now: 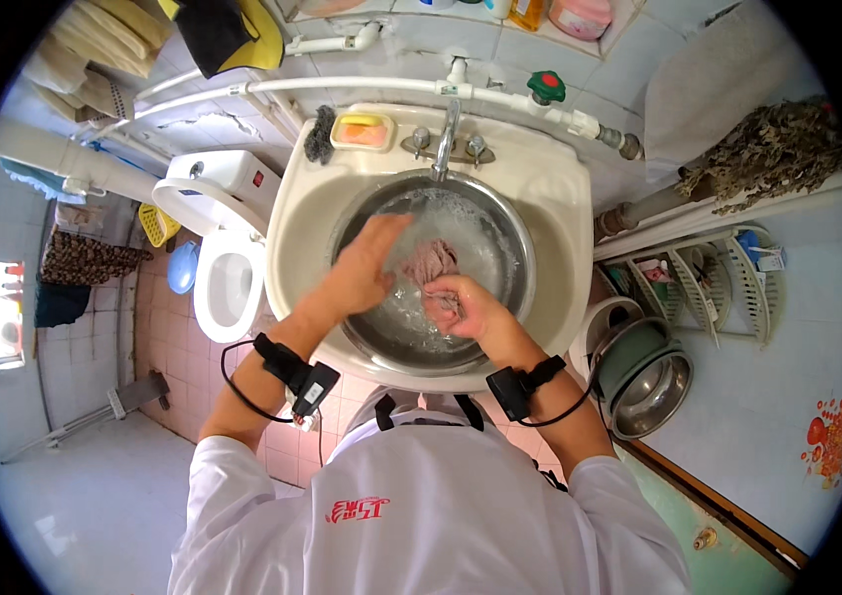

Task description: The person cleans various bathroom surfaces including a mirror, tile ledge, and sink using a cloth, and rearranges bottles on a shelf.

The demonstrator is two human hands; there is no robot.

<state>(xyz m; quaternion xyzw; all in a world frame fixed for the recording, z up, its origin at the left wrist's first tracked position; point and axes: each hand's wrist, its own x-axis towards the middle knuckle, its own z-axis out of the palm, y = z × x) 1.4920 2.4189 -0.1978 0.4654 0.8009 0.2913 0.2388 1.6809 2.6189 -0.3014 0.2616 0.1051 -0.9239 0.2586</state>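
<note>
A steel basin of soapy, bubbly water sits inside the cream washbasin. My right hand is closed round part of a wet, greyish-pink cloth, whose bunched end spreads to the far left of the fingers. Over the basin's left side, my left hand is apart from the cloth, its fingers stretched out and slightly blurred. Between the two taps, a chrome spout reaches over the basin's far rim.
A soap dish and a dark scrubber lie on the washbasin's far left corner. The toilet stands to the left. Stacked metal basins and a plastic rack are on the right. White pipes cross the wall behind.
</note>
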